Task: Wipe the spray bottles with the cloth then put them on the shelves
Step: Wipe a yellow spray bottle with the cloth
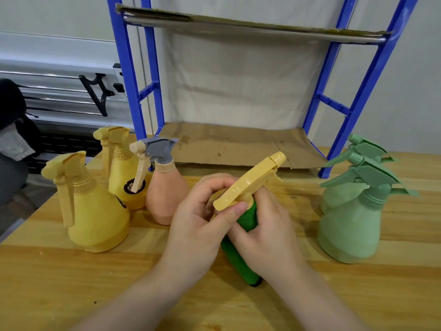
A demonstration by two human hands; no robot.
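Observation:
A yellow spray bottle (253, 180) is held tilted above the table's middle, only its spray head showing. My left hand (202, 220) grips that head, thumb on its rear end. My right hand (267, 232) presses a green cloth (241, 259) round the bottle's body, which is hidden by the cloth and fingers. Two yellow bottles (95, 211) (124, 173) and a peach bottle (164, 194) with a grey head stand at the left. Two pale green bottles (353, 225) (367, 149) stand at the right.
A blue-framed shelf rack (362, 84) stands at the back of the wooden table (71, 283). Its lower shelf (238, 144) and upper shelf (238, 25) are lined with brown cardboard. A dark object lies at the far left edge.

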